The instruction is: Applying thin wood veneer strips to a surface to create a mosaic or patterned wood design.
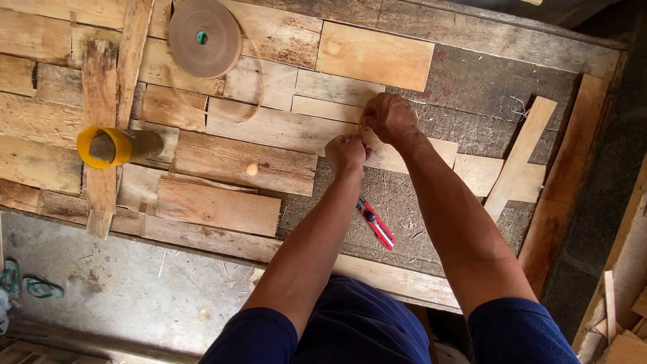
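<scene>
Yellow cup (106, 147) sits left of frame, brown tape roll (204, 37) up top. Mid-frame, left hand (346, 154) and right hand (389, 118) both pinch the tape's end onto the veneer sheets (242, 162); I'd press it flat along the seam. Red utility knife (376, 224) lies just below.

A wooden worktop (472, 34) holds thin wood pieces (242, 162), a roll of brown tape (202, 37), a yellow cup (104, 147) and a red box cutter (376, 224).

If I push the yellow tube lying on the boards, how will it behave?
The yellow tube lies on its side, so it would probably roll. The upright slat under it might stop it. It looks hollow, so likely light.
</scene>
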